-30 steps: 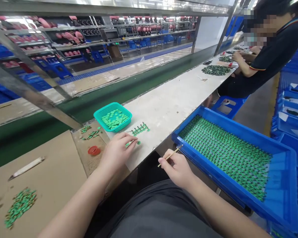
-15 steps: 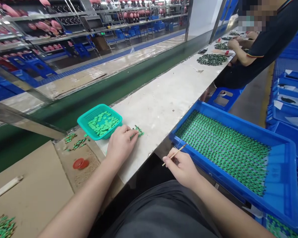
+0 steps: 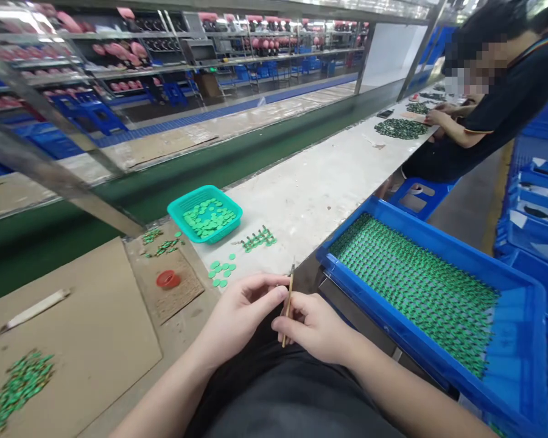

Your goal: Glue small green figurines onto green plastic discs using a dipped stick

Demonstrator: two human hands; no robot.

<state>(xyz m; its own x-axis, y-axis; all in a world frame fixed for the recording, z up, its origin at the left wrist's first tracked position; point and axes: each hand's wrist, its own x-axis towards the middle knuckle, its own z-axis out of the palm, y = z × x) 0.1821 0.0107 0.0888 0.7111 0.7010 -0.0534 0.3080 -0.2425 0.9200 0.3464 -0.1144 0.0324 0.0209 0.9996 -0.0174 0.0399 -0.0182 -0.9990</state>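
My right hand grips a thin wooden stick, which stands nearly upright in front of my lap. Close beside it, my left hand is closed in a pinch, thumb and forefinger near the stick's upper part; whatever they hold is too small or hidden to make out. Beyond my hands, loose green discs lie on the white tabletop. Small green pieces with dark ends stand in short rows to their right. A turquoise basket behind them holds more green discs.
At right stands a blue tray filled with rows of green pieces. Left are a red cap-like dish, a pale-handled tool and a green-brown pile on cardboard. A co-worker sits farther along the table.
My left hand has come back from the small green pieces to my right hand. The stick has moved left and turned more upright. The view has shifted, uncovering the discs and rows.
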